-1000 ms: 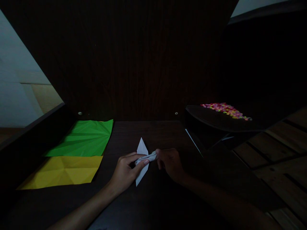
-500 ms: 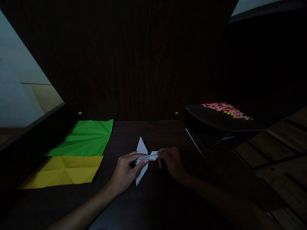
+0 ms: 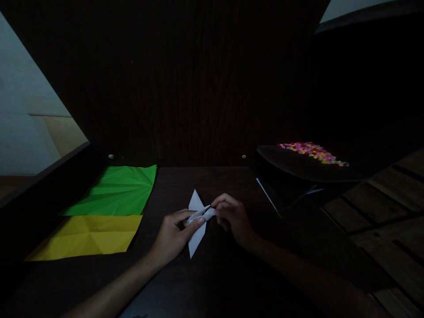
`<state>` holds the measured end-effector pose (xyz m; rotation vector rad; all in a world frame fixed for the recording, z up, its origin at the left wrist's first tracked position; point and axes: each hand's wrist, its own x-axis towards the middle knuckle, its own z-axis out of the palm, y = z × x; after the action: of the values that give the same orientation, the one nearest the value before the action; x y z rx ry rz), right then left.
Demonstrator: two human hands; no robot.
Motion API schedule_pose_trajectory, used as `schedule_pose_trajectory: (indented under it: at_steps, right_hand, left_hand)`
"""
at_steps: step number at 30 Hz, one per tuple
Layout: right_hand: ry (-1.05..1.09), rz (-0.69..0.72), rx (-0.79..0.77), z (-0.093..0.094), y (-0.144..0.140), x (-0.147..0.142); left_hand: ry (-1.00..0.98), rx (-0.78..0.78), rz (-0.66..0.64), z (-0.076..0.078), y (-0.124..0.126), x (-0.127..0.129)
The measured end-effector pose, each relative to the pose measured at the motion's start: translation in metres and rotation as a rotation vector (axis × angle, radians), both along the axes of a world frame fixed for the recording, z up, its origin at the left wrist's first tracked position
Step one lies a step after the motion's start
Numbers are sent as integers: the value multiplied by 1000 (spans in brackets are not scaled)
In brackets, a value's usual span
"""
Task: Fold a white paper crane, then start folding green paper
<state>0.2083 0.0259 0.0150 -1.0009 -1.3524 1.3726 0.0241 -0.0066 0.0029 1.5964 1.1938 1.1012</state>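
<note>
1. Pinching the white folded paper (image 3: 197, 221) at its middle, my left hand (image 3: 172, 236) presses thumb and forefinger together on it.
2. My right hand (image 3: 233, 218) nips the paper's right flap between its fingertips, just beside the left.
3. I see the paper low over the dark table (image 3: 212, 274), near its centre, points aimed away and toward me.
4. Left of my hands lie a creased green sheet (image 3: 115, 192) and a yellow sheet (image 3: 88, 236), touching edge to edge.
5. Far right, colourful small pieces (image 3: 313, 152) sit on a dark tray (image 3: 298, 170).

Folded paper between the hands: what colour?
White; the folded paper shows clearest in the head view.
</note>
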Motion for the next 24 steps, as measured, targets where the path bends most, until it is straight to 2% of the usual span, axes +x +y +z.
schedule_pose_trajectory:
  at_steps: [5, 11, 14, 24]
  right_hand:
    - [-5, 41, 76, 2, -2, 0]
    - [-145, 21, 350, 2, -5, 1]
    - [-214, -17, 427, 2, -7, 0]
    - [-235, -38, 436, 1, -8, -2]
  left_hand:
    - [-71, -82, -10, 1, 0, 1]
    - [-182, -162, -37, 6, -1, 3]
    - [-200, -179, -42, 5, -2, 3]
    - [-217, -198, -33, 5, 0, 3]
